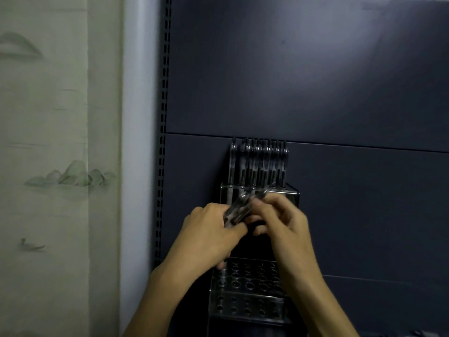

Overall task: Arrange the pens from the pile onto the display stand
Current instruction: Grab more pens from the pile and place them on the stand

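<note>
Easy to fumble here tbh. Whole bundle of pens clutched in the left hand, fingers curled around the lower ends, upper ends poking up and right toward the right hand. Right fingertips pinching what looks like one pen near the top of the bundle, probably teasing it free. Bit blurry though, so can't tell exactly how many pens sit in that pinch.

Main risks: tugging one out and dragging its neighbours along, so a few slip out of the left grip and drop. Also knocking the back row of pens already standing upright in the clear acrylic display stand, since both hands hover right in front of it. Plenty of empty holes lower down, just below the hands. Dim light won't help with aiming the tip either.
</note>
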A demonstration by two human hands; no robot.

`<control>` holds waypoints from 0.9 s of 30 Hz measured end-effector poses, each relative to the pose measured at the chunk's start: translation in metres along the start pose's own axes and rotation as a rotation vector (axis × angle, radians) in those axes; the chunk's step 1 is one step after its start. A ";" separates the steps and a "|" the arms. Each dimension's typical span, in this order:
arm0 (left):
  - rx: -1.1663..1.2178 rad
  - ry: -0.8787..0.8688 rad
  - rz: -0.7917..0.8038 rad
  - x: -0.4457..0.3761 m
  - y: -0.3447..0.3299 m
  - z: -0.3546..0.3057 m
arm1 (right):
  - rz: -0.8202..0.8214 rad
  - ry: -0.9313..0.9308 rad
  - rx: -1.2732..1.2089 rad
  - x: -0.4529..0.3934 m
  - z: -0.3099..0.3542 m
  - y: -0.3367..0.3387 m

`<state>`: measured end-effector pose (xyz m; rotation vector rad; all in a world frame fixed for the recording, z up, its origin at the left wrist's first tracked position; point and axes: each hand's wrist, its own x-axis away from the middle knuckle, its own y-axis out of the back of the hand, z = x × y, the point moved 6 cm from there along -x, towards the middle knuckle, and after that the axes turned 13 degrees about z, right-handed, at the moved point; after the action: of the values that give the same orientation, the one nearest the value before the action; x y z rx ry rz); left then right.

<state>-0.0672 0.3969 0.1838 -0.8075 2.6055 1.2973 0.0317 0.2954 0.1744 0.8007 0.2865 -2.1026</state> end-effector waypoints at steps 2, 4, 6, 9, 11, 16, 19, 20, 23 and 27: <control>-0.053 0.014 -0.045 -0.001 0.002 0.004 | -0.041 0.006 -0.029 0.001 0.004 0.007; -0.075 0.003 -0.089 -0.002 0.004 0.005 | 0.011 -0.017 -0.017 0.001 0.007 0.006; -0.051 -0.015 -0.106 -0.002 0.005 0.003 | 0.075 -0.053 0.013 0.003 0.006 0.001; -0.055 -0.035 -0.123 -0.002 0.004 -0.001 | 0.058 -0.060 -0.007 0.004 0.006 0.000; -0.062 -0.032 -0.151 -0.001 0.005 -0.003 | 0.034 -0.050 -0.036 0.001 0.010 0.003; -0.060 -0.052 -0.186 0.000 0.007 -0.007 | 0.039 -0.039 -0.018 -0.002 0.019 0.001; -0.058 -0.069 -0.196 0.001 0.007 -0.007 | 0.022 -0.024 -0.017 -0.001 0.020 0.001; -0.057 -0.072 -0.197 0.001 0.007 -0.007 | 0.023 -0.018 -0.011 -0.002 0.021 0.000; -0.060 -0.080 -0.185 -0.001 0.005 -0.006 | 0.012 -0.016 -0.036 -0.006 0.022 0.001; -0.073 -0.062 -0.168 -0.001 0.005 -0.001 | -0.123 0.017 -0.204 -0.024 0.033 0.026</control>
<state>-0.0689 0.3982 0.1880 -0.9587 2.3965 1.3534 0.0482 0.2790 0.2171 0.6951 0.5628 -2.1390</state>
